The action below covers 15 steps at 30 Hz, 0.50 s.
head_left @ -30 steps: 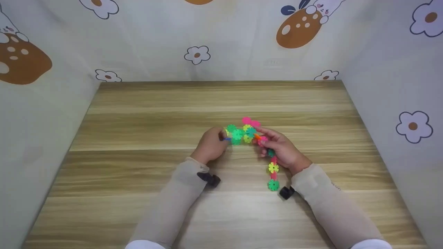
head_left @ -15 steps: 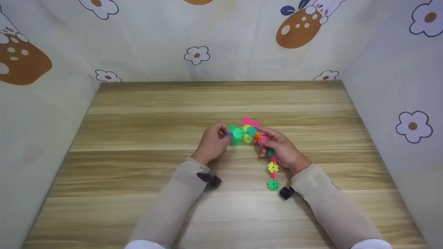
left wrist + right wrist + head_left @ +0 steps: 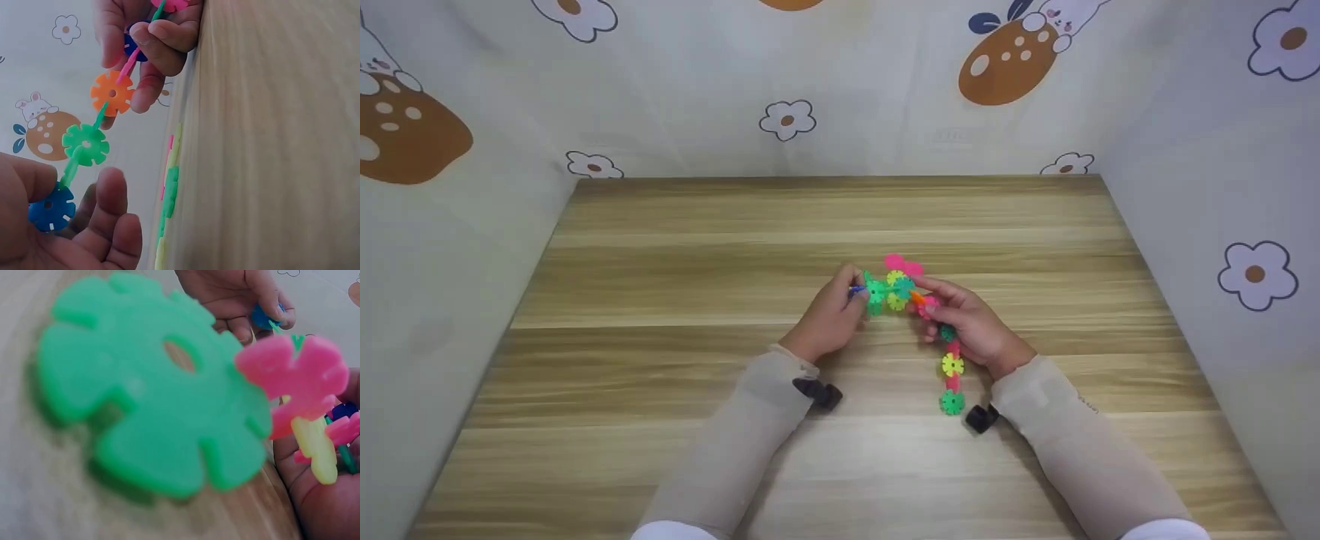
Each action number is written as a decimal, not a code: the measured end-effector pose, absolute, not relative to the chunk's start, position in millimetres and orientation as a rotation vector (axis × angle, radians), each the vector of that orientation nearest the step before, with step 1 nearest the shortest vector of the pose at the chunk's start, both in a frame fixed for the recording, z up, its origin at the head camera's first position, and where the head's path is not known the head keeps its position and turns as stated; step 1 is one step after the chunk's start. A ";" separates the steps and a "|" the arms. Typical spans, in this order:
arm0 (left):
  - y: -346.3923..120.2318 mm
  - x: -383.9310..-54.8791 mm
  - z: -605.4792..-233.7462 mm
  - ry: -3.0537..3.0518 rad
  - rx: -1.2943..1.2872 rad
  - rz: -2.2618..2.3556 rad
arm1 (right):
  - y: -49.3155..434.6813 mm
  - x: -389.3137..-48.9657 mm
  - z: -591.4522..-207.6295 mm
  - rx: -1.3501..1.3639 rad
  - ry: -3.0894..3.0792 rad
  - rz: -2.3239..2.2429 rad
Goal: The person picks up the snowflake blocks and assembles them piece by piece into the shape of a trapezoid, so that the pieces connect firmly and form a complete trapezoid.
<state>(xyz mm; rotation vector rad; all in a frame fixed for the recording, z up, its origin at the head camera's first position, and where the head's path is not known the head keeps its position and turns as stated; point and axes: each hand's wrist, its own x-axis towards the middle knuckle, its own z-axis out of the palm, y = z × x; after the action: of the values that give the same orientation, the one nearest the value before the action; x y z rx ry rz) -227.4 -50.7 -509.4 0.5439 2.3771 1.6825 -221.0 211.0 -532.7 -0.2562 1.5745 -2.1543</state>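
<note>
Your two hands hold one chain (image 3: 111,85) of notched plastic discs between them, over the wood-grain surface (image 3: 660,375). Your left hand (image 3: 832,311) has its end: thumb and fingers pinch the blue disc (image 3: 52,209), while the other fingers curl loosely apart from it. From there the chain runs through light green pieces (image 3: 86,145) to an orange disc (image 3: 112,101), then into your right hand (image 3: 971,319), whose fingers are closed round the chain by a dark blue disc (image 3: 133,49). Past that grip, the chain trails toward you through a yellow disc (image 3: 952,365) to a green end disc (image 3: 952,403); you cannot tell whether that end touches the surface. More discs lie flat on the surface just beyond the chain: pink ones (image 3: 895,262) farthest off, with yellow ones (image 3: 895,301) and green ones (image 3: 875,308) nearer. Whether those are linked together cannot be made out. A black device (image 3: 819,393) sits at your left wrist.
</note>
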 end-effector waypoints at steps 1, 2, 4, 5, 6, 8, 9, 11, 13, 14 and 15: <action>-50.4 -227.4 -509.8 2.378 0.551 1.663 | 211.3 -221.0 -532.7 -0.264 1.574 -2.153; -50.1 -227.3 -509.8 2.383 0.546 1.644 | 211.6 -221.1 -532.8 -0.269 1.573 -2.150; -49.6 -227.0 -509.3 2.401 0.512 1.614 | 212.1 -221.4 -532.9 -0.279 1.570 -2.147; -49.4 -227.1 -509.3 2.412 0.491 1.602 | 212.2 -221.5 -532.9 -0.285 1.571 -2.146; -49.2 -226.9 -509.0 2.421 0.467 1.588 | 212.5 -221.8 -533.3 -0.293 1.574 -2.141; -48.5 -226.7 -508.6 2.429 0.423 1.576 | 212.9 -222.0 -533.7 -0.307 1.583 -2.129; -48.1 -226.6 -508.8 2.428 0.407 1.577 | 213.0 -221.9 -533.6 -0.312 1.592 -2.121; -47.3 -226.5 -508.8 2.431 0.392 1.579 | 213.1 -221.6 -533.4 -0.319 1.611 -2.107; -46.5 -226.0 -508.4 2.438 0.389 1.585 | 213.2 -221.2 -533.1 -0.317 1.620 -2.097; -46.3 -225.9 -508.1 2.443 0.388 1.583 | 213.3 -221.1 -533.0 -0.319 1.625 -2.093; -46.0 -225.8 -508.0 2.445 0.389 1.582 | 213.4 -221.2 -533.0 -0.321 1.628 -2.091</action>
<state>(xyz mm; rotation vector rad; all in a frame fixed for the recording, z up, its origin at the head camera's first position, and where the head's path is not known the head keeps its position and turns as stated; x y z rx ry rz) -225.8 -46.0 -508.0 0.3892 2.4452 1.5818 -221.2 213.4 -533.0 -0.3209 1.6281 -2.0905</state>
